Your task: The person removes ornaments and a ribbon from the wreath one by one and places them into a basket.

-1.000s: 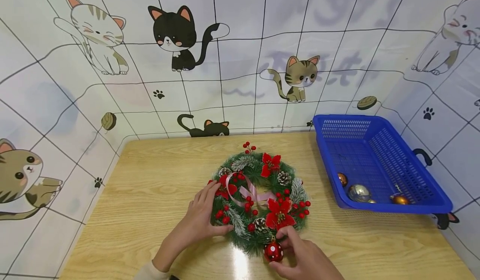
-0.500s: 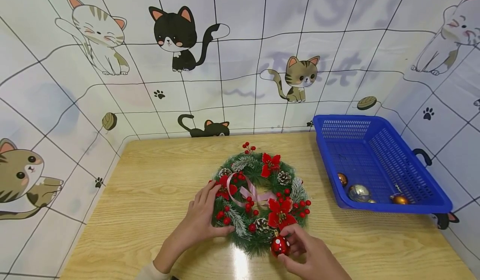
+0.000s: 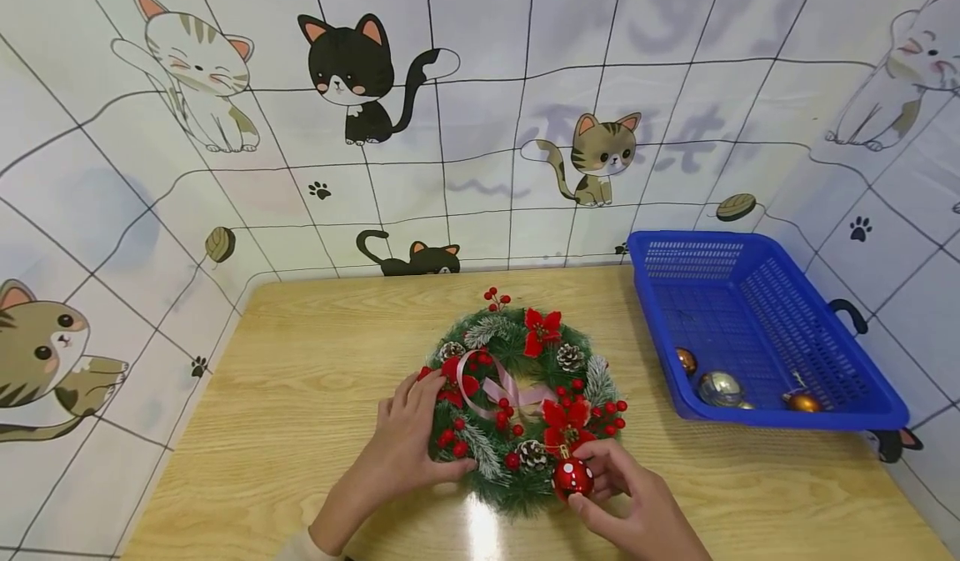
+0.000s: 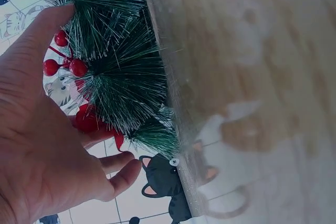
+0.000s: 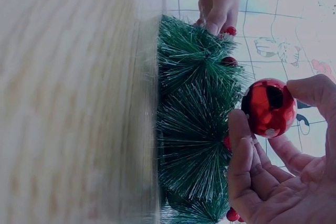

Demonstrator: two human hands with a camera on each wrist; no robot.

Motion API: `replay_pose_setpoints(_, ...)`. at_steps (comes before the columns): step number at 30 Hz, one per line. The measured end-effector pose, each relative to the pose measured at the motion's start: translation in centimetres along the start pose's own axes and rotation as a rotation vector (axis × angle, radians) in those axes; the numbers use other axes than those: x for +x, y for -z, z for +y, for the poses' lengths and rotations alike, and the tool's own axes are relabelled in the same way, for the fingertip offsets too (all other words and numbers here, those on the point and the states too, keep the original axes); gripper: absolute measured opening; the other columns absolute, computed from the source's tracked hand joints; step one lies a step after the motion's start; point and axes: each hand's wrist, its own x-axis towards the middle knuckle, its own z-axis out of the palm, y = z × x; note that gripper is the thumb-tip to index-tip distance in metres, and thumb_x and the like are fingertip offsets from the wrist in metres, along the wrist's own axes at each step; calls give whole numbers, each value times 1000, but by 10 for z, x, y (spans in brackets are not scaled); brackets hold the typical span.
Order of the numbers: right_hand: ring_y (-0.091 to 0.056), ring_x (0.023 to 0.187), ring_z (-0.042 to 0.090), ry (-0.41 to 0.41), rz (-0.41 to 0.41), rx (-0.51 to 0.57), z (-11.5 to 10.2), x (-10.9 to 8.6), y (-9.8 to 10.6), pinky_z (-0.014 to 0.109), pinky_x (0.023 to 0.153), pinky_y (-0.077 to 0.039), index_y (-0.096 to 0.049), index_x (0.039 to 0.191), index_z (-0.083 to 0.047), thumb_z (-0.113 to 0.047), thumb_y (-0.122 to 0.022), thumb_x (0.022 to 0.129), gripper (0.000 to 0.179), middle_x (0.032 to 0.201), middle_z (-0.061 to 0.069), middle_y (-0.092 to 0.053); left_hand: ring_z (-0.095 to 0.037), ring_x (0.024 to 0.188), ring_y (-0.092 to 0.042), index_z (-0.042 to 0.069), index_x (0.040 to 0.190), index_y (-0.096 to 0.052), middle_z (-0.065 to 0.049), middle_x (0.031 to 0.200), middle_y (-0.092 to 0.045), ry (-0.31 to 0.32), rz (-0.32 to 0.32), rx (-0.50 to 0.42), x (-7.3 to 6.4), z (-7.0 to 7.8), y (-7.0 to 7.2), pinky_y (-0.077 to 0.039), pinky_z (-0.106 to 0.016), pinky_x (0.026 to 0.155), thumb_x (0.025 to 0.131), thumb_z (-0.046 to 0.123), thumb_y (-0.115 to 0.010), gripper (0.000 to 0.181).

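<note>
A green Christmas wreath (image 3: 517, 501) with red flowers, berries, pine cones and a pink ribbon lies on the wooden table. My left hand (image 3: 401, 444) rests on its left side, fingers spread over the greenery near a red flower (image 3: 457, 382) and thumb at the near edge. In the left wrist view, that thumb touches the green needles and the other fingers extend beside them. My right hand (image 3: 633, 494) pinches a shiny red bauble (image 3: 573, 479) with white dots between thumb and fingers. The bauble is at the wreath's near right edge, just below another red flower (image 3: 566, 423).
A blue plastic basket (image 3: 780, 418) stands at the right of the table (image 3: 315, 336). Inside lie a silver bauble (image 3: 720, 388), a copper one (image 3: 686, 361) and an orange one (image 3: 802, 401). A cat-print cloth (image 3: 480, 111) hangs behind.
My right hand has moved the red bauble right and slightly away from me, along the wreath's near edge. The left hand stays on the wreath, which has shifted slightly right.
</note>
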Motion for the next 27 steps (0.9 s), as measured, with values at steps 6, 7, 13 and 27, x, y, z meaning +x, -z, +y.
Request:
replay_pose_setpoints(6,-70,82,12,13,71,-9,0,-1,-1,32,73,-59,-68,126,-15,-13,-86,95,35,101,-7,-72,-47,151,-35,3,162,-40,-16,164,-46,-15,21,58,-1,5,-1,-39,-62,100,78,69,-89,118)
replay_pose_setpoints(7,-69,82,12,7,78,-13,-1,-1,-1,32,73,-59,-69,125,-15,-14,-86,95,35,100,-7,-72,-48,151,-36,3,162,-40,-16,163,-46,-16,21,67,-1,6,-2,-39,-62,99,78,69,-89,118)
replay_pose_setpoints(13,-68,84,13,-98,118,-1,-6,-1,-1,31,75,-58,-71,125,-15,-16,-87,95,35,100,-4,-71,-53,149,-37,2,163,-39,-23,163,-45,-17,1,78,-3,11,-3,-40,-70,103,80,75,-84,120)
replay_pose_setpoints(27,-69,86,17,37,232,15,-4,-3,7,29,78,-58,-68,132,-15,-3,-83,95,41,101,3,-67,-53,150,-37,3,164,-40,-23,161,-46,-6,-9,60,-9,15,-2,-37,-73,107,79,83,-79,123)
